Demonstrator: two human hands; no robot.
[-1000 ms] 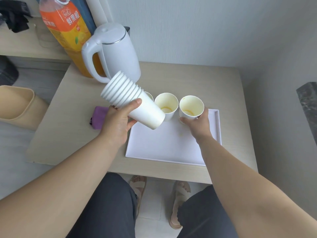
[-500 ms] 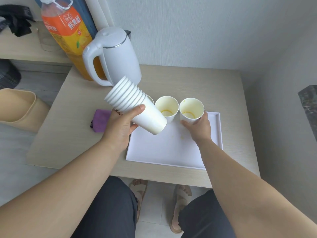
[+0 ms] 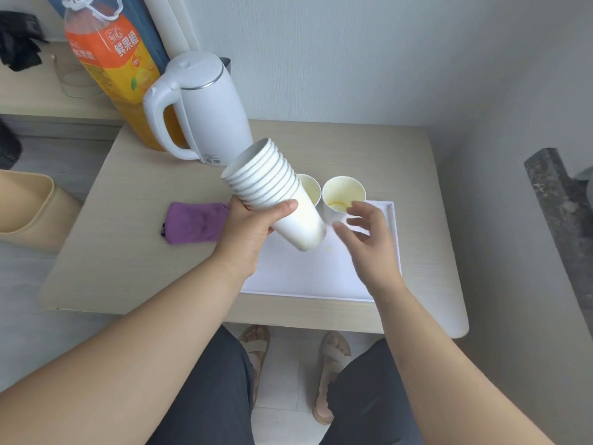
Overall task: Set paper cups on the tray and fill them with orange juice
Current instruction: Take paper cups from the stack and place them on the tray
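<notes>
While a white plastic kettle [image 3: 208, 101] stands behind the white tray [image 3: 308, 277], the left hand [image 3: 247, 232] grips a tilted white paper-cup stack [image 3: 272, 191] above it; the right hand [image 3: 369, 236] is slack.

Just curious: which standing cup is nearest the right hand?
The rightmost cup, orange dregs inside, beside the right hand; the other cup is half hidden behind the held stack.

The right hand [image 3: 365, 239] is letting go of the right cup [image 3: 343, 194] and reaching, fingers spread, toward the cup stack [image 3: 272, 187].
</notes>
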